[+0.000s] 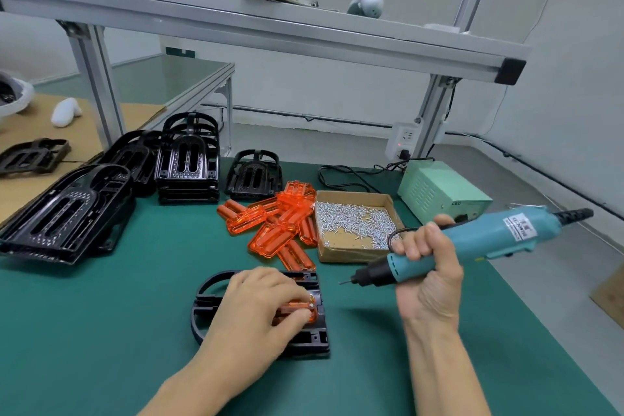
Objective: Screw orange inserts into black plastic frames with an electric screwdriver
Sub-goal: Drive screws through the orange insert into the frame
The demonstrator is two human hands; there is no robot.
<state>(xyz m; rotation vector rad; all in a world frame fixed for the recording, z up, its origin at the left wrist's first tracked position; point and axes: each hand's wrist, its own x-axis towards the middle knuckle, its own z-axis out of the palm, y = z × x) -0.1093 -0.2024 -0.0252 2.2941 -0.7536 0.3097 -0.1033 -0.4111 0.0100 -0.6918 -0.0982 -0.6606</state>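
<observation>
A black plastic frame (pixel 209 309) lies flat on the green mat in front of me. An orange insert (pixel 312 312) sits in it, mostly hidden under my left hand (pixel 260 300), whose fingers pinch a small screw at the insert's right end. My right hand (pixel 427 267) grips a teal electric screwdriver (pixel 472 243), held in the air to the right of the frame with its bit pointing left toward it. The bit tip is apart from the frame.
A pile of orange inserts (pixel 273 221) lies behind the frame. A cardboard box of screws (pixel 354 223) stands right of the pile. Stacks of black frames (pixel 187 159) fill the left. A green power supply (pixel 442 192) sits at back right, under an aluminium shelf rail (pixel 270 30).
</observation>
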